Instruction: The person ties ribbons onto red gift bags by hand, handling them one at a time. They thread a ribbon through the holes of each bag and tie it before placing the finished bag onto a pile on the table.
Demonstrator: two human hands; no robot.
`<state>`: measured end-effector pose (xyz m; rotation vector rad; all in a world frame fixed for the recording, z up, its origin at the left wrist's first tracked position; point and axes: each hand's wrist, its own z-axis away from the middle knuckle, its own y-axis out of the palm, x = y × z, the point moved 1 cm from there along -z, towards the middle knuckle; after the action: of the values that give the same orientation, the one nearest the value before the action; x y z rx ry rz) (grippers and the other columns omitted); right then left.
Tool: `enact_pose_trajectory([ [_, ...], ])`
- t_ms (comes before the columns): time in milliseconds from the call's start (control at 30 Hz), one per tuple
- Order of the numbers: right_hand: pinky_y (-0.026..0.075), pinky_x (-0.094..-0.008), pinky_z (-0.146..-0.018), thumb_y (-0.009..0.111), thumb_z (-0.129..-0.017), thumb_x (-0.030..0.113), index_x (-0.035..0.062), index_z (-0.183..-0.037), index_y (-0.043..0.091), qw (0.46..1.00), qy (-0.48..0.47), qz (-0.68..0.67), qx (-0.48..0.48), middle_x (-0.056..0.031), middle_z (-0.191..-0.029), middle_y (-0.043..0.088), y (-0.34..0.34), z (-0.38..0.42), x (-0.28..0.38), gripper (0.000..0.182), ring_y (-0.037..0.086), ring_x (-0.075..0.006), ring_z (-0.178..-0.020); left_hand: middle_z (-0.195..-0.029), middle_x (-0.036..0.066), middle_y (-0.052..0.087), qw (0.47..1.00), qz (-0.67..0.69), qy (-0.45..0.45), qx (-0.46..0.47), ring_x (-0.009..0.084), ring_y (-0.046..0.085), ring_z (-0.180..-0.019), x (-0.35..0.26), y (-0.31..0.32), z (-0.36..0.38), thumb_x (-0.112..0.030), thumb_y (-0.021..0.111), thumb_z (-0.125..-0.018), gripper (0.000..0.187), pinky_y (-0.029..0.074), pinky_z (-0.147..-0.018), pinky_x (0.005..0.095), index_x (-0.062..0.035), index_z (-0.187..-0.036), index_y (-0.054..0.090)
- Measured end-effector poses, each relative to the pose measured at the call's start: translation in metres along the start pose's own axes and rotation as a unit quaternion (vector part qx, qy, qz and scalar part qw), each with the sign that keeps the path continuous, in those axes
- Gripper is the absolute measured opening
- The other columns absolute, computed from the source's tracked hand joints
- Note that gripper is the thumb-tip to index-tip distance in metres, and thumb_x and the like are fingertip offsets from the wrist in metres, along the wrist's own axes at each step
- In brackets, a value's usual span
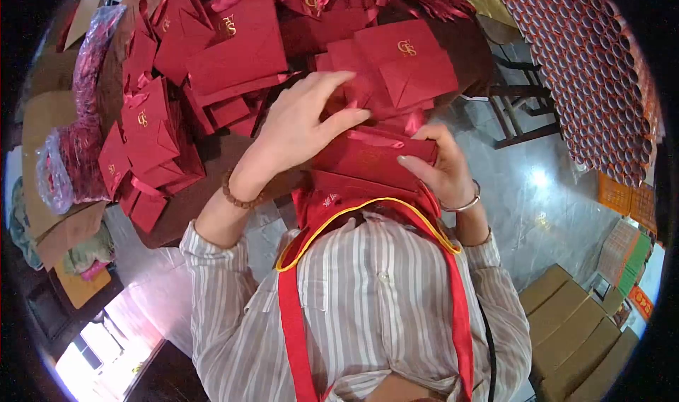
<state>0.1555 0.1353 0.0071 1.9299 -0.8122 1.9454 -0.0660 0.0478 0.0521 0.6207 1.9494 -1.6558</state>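
Note:
A red paper gift bag (368, 163) with a faint gold emblem lies close in front of my apron, its pink ribbon handle (378, 137) along the upper edge. My right hand (444, 165), with a silver bangle, grips this bag at its right end, thumb on the front and fingers over the top edge. Above the bag's left part, my left hand (304, 119) is open, thumb and fingers stretched apart near the ribbon; a beaded bracelet circles its wrist. Just beyond both hands lie flat red bags (417, 73) with a gold emblem.
Many red gift bags (237, 59) are heaped across the dark brown table (467, 41). Plastic-wrapped red bundles (81, 140) lie at the left. A rack of round red tubes (587, 48) stands at the right, with a stool (520, 112) beside it. Cardboard boxes (573, 324) sit lower right.

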Motion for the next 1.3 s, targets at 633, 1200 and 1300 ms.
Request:
enact_pose_trajectory([
  [633, 0.044, -0.0316, -0.073, 0.058, -0.081, -0.001, 0.001, -0.094, 0.059, 0.959, -0.119, 0.007, 0.256, -0.0108, -0.088, 0.055, 0.008, -0.028, 0.039, 0.013, 0.054, -0.024, -0.083, -0.103, 0.018, 0.06, 0.909, 0.155, -0.042, 0.385, 0.0373, 0.059, -0.088, 0.007, -0.03, 0.047, -0.045, 0.057, -0.082, 0.078, 0.046, -0.073, 0.0397, -0.0126, -0.14, 0.017],
  [1200, 0.043, -0.0299, -0.077, 0.067, -0.071, 0.0, 0.0034, -0.09, 0.059, 0.982, -0.167, 0.077, 0.044, -0.0098, -0.092, 0.051, 0.052, -0.075, 0.035, 0.021, 0.052, -0.0222, -0.089, -0.121, 0.024, 0.046, 0.997, 0.063, -0.033, -0.035, 0.0377, 0.049, -0.11, -0.006, -0.008, 0.046, -0.023, 0.06, -0.081, 0.061, 0.041, -0.09, 0.0414, 0.001, -0.13, 0.031],
  [1300, 0.046, -0.025, -0.073, 0.064, -0.073, -0.006, 0.0027, -0.105, 0.051, 0.99, -0.068, -0.109, 0.06, -0.0057, -0.106, 0.046, 0.064, -0.083, 0.044, 0.035, 0.052, -0.0139, -0.088, -0.097, 0.021, 0.059, 0.995, 0.075, -0.059, 0.006, 0.036, 0.057, -0.092, 0.001, -0.027, 0.055, -0.02, 0.058, -0.082, 0.039, 0.045, -0.076, 0.0423, -0.0008, -0.114, 0.049],
])
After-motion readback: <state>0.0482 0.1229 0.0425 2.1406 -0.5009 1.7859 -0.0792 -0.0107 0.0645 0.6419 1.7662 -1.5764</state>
